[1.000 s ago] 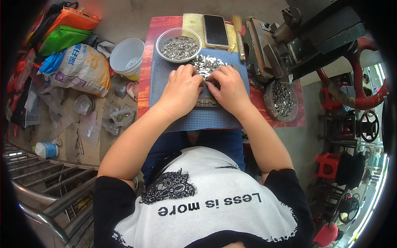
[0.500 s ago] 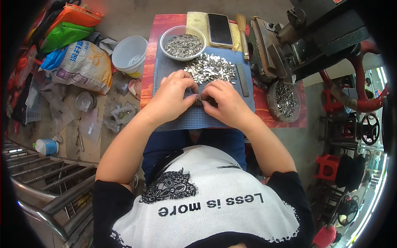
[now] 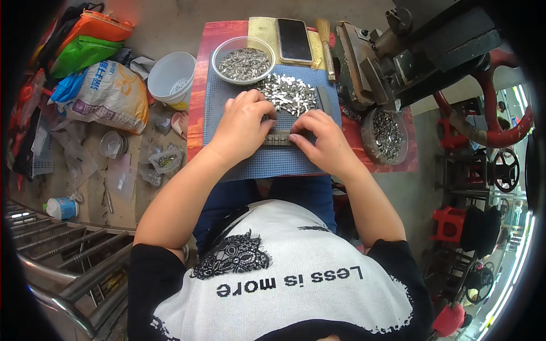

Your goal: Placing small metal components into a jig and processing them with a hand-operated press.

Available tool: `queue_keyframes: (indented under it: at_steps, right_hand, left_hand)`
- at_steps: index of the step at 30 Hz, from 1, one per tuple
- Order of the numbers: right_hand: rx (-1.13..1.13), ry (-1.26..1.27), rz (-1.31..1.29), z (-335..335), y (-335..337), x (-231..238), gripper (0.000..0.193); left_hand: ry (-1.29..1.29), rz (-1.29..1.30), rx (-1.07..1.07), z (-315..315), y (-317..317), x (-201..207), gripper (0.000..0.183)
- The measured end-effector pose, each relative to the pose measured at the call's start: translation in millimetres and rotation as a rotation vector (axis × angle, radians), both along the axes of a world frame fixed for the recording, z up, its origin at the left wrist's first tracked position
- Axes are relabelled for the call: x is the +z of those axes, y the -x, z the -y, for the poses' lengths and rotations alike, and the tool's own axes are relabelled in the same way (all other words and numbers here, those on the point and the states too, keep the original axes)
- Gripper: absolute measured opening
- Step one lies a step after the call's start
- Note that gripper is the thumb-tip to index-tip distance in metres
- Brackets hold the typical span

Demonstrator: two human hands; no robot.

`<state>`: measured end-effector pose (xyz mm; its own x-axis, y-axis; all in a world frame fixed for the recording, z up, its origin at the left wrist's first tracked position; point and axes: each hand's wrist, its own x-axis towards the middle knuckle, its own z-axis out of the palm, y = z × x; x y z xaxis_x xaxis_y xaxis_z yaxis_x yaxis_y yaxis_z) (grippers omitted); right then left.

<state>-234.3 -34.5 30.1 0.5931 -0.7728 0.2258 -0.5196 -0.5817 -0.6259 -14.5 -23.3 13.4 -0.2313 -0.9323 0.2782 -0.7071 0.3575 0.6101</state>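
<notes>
A narrow slotted metal block [image 3: 277, 138] lies on the blue ribbed mat [image 3: 250, 165] between my hands. My left hand [image 3: 242, 125] is at its left end, fingers curled and thumb close to the forefinger; whatever they hold is hidden. My right hand [image 3: 323, 139] has thumb and forefinger closed about the block's right part. Just beyond my fingers is a loose pile of small shiny metal pieces [image 3: 290, 94]. A clear round tub [image 3: 215, 63] with many similar pieces stands behind my left hand. A flat grey metal bar [image 3: 323, 101] lies right of the pile.
At the back of the red board are a phone [image 3: 294, 40] on a yellow cloth [image 3: 261, 28] and a brush [image 3: 327, 51]. A dark machine [image 3: 369, 62] stands right, above another tub of pieces [image 3: 388, 136]. Left are a white bucket [image 3: 170, 79] and bags [image 3: 111, 94].
My hands have moved slightly apart, uncovering the slotted metal block between them. The whole view has shifted a little, so the table appears farther left.
</notes>
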Motion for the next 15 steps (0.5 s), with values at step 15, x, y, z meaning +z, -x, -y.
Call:
queue_keyframes:
  at_steps: [15]
  right_hand:
    - [-0.184, 0.003, 0.279, -3, 5, -22, 0.01]
  left_hand:
    - [0.071, 0.037, -0.006, -32, -18, 15, 0.027]
